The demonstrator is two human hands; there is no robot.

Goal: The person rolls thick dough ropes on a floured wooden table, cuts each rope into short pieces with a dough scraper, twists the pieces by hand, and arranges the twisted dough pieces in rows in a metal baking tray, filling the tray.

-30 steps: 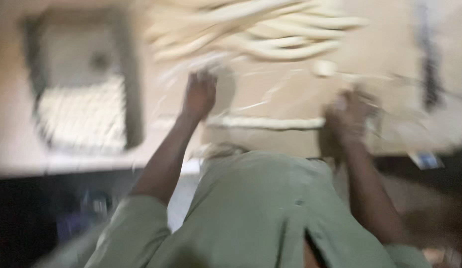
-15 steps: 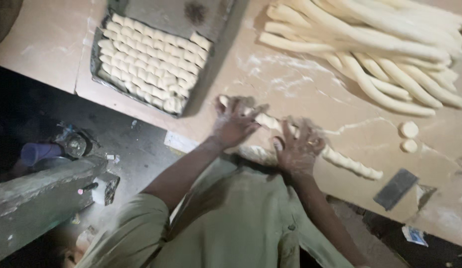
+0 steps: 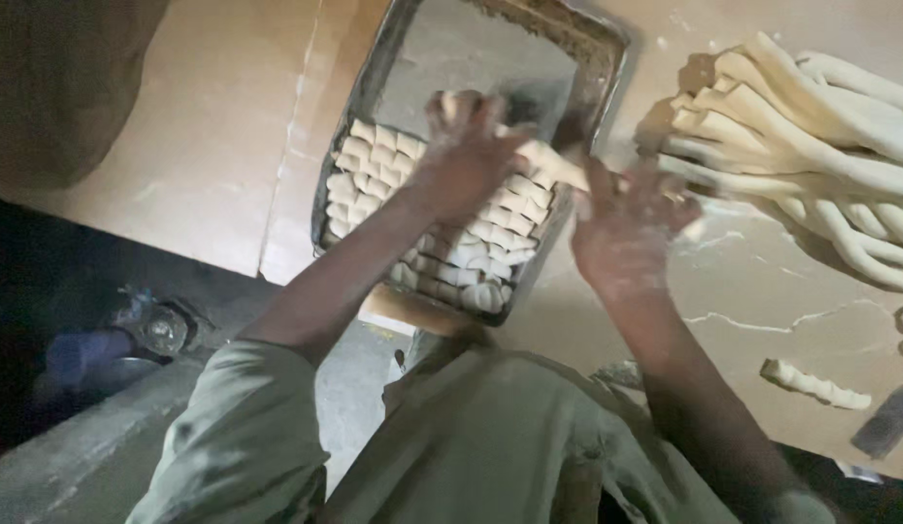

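Since half a second ago you have lifted both hands off the table, where they were rolling a dough strip, and carried them up over the metal tray. Your left hand now reaches over the tray with the forearm stretched straight from your green sleeve, fingers curled around one end of a row of dough pieces. Your right hand is raised at the tray's right rim, fingers spread and partly bent, supporting the other end of the row; motion blur hides how tightly it closes. The row hangs between the hands, above the cut pieces packed in the tray's near half. A short dough strip lies on the table by your right elbow, long dough ropes piled beyond.
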